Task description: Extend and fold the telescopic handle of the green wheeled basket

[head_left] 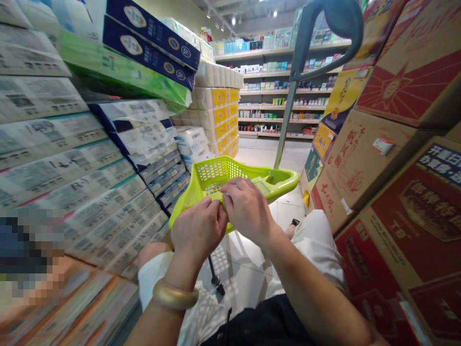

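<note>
A lime-green rolling shopping basket [212,170] stands right in front of me, with holes in its walls. Both hands meet over its near rim, in the middle. My left hand [198,225] is closed, thumb and fingers pressed together, a gold bangle [175,294] on the wrist. Beside it, my right hand [248,207] is closed too, its fingers curled down against the left one. Whether they grip the rim or some small thing is hidden by the fingers. A grey pull handle [286,120] rises from the basket's right end. The visible part of the basket's inside holds nothing I can make out.
Stacked paper packs [68,158] wall in the left side, with blue and green tissue packs [151,38] on top. Cardboard cartons [374,163] are piled close on the right. Shelves of small goods [281,86] stand across the tiled floor [257,146].
</note>
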Demonstrator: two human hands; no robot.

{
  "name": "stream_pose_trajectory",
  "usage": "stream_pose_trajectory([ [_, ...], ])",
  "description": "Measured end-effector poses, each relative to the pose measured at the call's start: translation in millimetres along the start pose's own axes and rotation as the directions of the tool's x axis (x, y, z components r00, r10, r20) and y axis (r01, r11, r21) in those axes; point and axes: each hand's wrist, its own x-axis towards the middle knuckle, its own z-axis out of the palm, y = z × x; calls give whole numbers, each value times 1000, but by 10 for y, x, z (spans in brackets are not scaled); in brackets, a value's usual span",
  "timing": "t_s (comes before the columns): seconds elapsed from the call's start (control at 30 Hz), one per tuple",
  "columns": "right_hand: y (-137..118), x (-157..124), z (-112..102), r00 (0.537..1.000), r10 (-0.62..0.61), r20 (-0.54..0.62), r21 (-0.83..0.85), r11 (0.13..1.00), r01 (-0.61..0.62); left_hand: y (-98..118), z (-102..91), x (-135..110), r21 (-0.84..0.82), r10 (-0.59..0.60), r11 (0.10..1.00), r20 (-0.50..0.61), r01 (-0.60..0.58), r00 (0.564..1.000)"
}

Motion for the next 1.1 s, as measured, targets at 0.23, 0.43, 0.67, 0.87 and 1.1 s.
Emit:
stream_pose_trajectory([
  [0.23,257,76,-118,991,120,-50,-135,983,-126,28,4,3,18,-21,1000,-8,22,1000],
  [0.43,3,99,-21,991,-55,123,-30,998,59,11,22,14,22,-22,1000,-8,23,1000],
  [0.67,304,14,-171,987,147,-69,-102,983,-154,18,21,17,-16,-47,999,-8,47,999],
  [0.87,18,-139,-44,999,12,-51,4,1000,-12,0,46,40,-16,-56,998,-6,56,998],
  [1.1,371,-147,-188,978,140,-155,-26,989,-145,-24,42,77,-51,-66,996,12,67,998],
])
